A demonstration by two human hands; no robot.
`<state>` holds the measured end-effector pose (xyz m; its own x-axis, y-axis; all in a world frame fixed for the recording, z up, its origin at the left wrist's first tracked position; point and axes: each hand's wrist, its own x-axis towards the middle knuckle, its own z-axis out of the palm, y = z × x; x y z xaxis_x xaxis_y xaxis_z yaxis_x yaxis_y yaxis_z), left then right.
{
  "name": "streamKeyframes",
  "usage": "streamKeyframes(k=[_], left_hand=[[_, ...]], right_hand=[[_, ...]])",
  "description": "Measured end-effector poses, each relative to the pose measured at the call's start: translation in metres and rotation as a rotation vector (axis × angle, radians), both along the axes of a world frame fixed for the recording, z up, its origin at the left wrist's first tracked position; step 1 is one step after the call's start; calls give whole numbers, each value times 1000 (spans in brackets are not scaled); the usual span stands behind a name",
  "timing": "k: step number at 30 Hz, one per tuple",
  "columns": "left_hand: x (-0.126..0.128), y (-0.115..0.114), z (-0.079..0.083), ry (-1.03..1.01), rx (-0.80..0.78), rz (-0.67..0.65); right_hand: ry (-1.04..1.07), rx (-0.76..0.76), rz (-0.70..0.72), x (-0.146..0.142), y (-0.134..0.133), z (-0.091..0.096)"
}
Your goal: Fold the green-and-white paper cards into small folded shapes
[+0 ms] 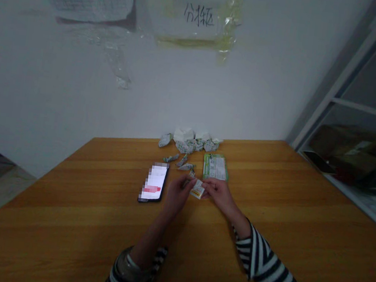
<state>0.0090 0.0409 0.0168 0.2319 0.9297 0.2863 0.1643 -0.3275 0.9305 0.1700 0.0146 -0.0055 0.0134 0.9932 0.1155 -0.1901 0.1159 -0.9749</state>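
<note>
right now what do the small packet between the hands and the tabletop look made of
The small packet looks like thin printed paper or card, going by its white and yellow print and crisp edges, though foil can't be ruled out. The tabletop looks like varnished wood or veneer, with long orange-brown grain bands under a soft sheen.

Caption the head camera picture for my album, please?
Left hand and right hand hold a small white-yellow packet near a phone on a wooden table.
</note>
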Motion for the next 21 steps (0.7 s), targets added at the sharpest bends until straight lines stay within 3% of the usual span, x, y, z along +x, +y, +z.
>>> streamKeyframes(k=[8, 16, 21], left_hand=[[3, -8, 8, 98, 83, 73], [8, -11, 5, 41, 91, 121], [6, -3, 0, -98, -21, 26]], right_hand=[[-37, 17, -55, -2, -1, -2], [-67, 44, -117, -6, -4, 1], [-59, 52, -97, -6, -4, 3]])
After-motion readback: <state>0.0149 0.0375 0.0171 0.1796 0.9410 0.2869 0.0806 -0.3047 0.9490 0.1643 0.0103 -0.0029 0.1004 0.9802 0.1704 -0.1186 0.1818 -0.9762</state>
